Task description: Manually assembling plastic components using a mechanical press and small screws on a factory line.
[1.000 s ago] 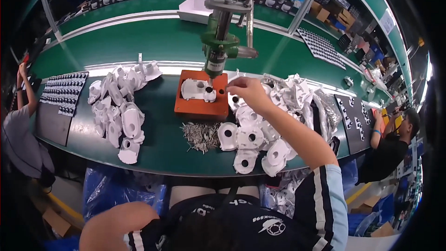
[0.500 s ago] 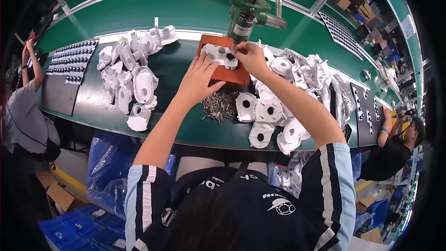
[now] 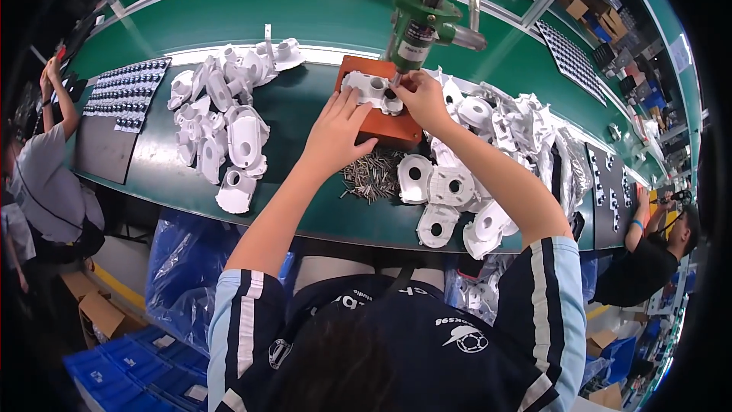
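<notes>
A white plastic housing (image 3: 373, 85) with round openings lies on an orange block (image 3: 385, 128) under a green press (image 3: 418, 30). My left hand (image 3: 332, 133) rests on the housing's left side, its fingers stretched out and its thumb spread over the block's front edge. At the right end of the housing, just beside the press's thin tip, my right hand (image 3: 424, 101) is closed in a pinch. Whatever sits between those fingertips is too small to make out. Close in front of the block is a pile of small metal pins (image 3: 371, 176).
White housings (image 3: 245, 141) are heaped on the left of the green bench, with another heap (image 3: 455, 185) on the right. Trays of small dark-topped parts (image 3: 128, 95) lie beyond. One person (image 3: 53, 175) works at far left, another (image 3: 656, 248) at far right.
The whole view has shifted slightly, with the bench appearing a little further right. Both my hands keep nearly the same places on and beside the housing.
</notes>
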The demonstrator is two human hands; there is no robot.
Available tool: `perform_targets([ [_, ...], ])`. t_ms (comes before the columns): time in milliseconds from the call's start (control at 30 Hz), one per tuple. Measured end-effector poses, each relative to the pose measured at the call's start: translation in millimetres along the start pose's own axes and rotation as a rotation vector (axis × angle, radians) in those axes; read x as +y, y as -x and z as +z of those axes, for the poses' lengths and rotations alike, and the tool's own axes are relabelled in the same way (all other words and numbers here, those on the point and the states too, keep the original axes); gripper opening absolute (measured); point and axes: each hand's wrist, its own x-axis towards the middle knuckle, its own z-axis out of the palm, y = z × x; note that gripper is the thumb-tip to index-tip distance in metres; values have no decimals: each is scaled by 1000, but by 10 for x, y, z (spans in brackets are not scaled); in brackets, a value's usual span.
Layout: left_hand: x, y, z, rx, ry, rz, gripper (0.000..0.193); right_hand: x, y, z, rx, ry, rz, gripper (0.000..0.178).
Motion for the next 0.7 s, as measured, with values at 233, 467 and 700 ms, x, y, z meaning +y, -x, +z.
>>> perform_targets([
  [233,68,-94,-204,-61,-87,-62,70,20,-35,82,-11,-37,-35,23],
  [467,270,-195,-29,-121,-114,-88,76,227,97,-138,1,175,-177,19],
  [700,226,-113,-67,-101,-198,-112,83,-183,197,-168,-210,334,-445,19],
])
